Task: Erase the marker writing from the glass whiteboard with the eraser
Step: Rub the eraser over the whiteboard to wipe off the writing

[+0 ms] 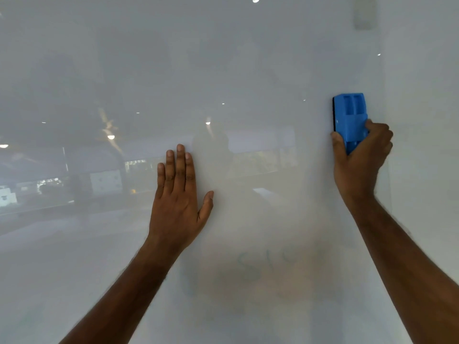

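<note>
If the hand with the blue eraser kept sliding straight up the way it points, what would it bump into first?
Probably nothing soon. The right hand points the eraser up the board, and that stretch looks bare. Higher up sits a pale grey patch, too blurry to name. The faint writing lies below.

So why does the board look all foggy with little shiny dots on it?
In the head view the glass whiteboard mirrors the room, so ceiling lights show as bright dots; the reflections look hazy, and the faint marker writing low down is blurred and unreadable, while the blue eraser is sharp.
</note>
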A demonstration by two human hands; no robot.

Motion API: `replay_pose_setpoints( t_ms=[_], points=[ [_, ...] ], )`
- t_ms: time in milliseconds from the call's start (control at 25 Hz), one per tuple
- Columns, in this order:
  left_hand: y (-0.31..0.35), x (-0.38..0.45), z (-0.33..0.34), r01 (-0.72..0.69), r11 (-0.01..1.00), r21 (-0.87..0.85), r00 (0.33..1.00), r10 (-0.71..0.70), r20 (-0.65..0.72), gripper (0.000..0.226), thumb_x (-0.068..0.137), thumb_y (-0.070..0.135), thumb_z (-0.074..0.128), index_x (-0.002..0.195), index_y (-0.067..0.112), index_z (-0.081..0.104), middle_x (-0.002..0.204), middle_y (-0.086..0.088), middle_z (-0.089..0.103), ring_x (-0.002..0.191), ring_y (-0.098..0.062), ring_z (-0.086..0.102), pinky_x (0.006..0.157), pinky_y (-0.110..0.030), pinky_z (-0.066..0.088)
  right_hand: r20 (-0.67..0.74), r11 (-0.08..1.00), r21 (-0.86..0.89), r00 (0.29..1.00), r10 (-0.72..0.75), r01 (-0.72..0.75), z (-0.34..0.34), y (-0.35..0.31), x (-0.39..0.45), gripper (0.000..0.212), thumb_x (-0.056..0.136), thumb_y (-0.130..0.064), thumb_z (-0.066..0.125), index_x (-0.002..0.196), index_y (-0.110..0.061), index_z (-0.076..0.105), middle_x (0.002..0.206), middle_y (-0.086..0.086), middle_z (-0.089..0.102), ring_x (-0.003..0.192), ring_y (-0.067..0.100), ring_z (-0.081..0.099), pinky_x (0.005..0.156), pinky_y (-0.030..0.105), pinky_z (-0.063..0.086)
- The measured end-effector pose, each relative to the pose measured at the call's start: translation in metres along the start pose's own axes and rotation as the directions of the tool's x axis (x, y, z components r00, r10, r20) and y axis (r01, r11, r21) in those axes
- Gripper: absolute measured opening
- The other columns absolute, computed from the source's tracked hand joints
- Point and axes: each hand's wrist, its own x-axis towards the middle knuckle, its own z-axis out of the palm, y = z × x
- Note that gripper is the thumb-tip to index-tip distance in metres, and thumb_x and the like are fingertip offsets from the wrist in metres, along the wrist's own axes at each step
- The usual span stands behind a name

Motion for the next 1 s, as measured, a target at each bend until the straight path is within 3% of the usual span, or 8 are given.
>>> replay_pose_setpoints(
  t_ms=[280, 480, 680, 800, 1000],
  points=[
    [-0.006, -0.002, -0.005, -0.038, 0.999, -0.019, 0.999, 0.038, 0.020, 0.083, 0.111, 0.049, 0.034, 0.170, -0.004, 0.009, 0.181, -0.022, 0.001, 0.169, -0.037, 0.000, 0.139, -0.052, 0.007, 0.112, 0.972, -0.039, 0.967, -0.228, 0.234, 0.028, -0.071, -0.007, 0.060, 0.099, -0.045, 0.064, 0.133, 0.002, 0.051, 0.128, 0.021, 0.054, 0.112, 0.041, 0.052, 0.098, 0.051, 0.043],
    [-0.030, -0.011, -0.014, -0.037, 0.999, -0.031, 0.999, 0.037, -0.002, 0.082, 0.110, 0.045, 0.037, 0.169, -0.008, 0.012, 0.180, -0.024, 0.005, 0.169, -0.040, 0.004, 0.138, -0.054, 0.008, 0.261, 0.877, -0.089, 0.861, -0.438, 0.473, 0.037, -0.105, -0.059, 0.055, 0.101, -0.045, 0.062, 0.135, -0.005, 0.050, 0.123, 0.016, 0.056, 0.103, 0.035, 0.054, 0.088, 0.048, 0.048],
    [-0.059, -0.024, -0.018, -0.002, 1.000, -0.020, 1.000, 0.002, -0.005, 0.083, 0.110, 0.045, 0.037, 0.170, -0.005, 0.008, 0.181, -0.023, 0.002, 0.169, -0.039, 0.000, 0.138, -0.050, 0.001, 0.404, 0.781, -0.079, 0.736, -0.543, 0.620, 0.009, -0.067, -0.101, 0.056, 0.095, -0.043, 0.071, 0.137, -0.013, 0.047, 0.125, 0.008, 0.059, 0.098, 0.027, 0.056, 0.082, 0.043, 0.050],
    [-0.058, -0.029, -0.016, -0.009, 0.999, -0.033, 1.000, 0.009, 0.003, 0.083, 0.110, 0.045, 0.036, 0.170, -0.005, 0.006, 0.181, -0.022, 0.001, 0.169, -0.039, -0.001, 0.138, -0.053, 0.002, 0.453, 0.809, -0.097, 0.750, -0.483, 0.579, -0.016, -0.030, -0.114, 0.056, 0.093, -0.044, 0.071, 0.134, -0.015, 0.049, 0.126, 0.006, 0.060, 0.100, 0.027, 0.059, 0.085, 0.045, 0.050],
    [-0.053, -0.031, -0.016, -0.009, 0.998, -0.061, 1.000, 0.009, 0.005, 0.083, 0.110, 0.045, 0.036, 0.170, -0.005, 0.007, 0.181, -0.023, 0.001, 0.169, -0.039, -0.002, 0.138, -0.052, 0.000, 0.394, 0.938, -0.195, 0.899, -0.192, 0.286, -0.052, 0.014, -0.109, 0.064, 0.092, -0.046, 0.072, 0.141, -0.017, 0.043, 0.127, 0.005, 0.055, 0.107, 0.020, 0.053, 0.089, 0.042, 0.051]
  ],
)
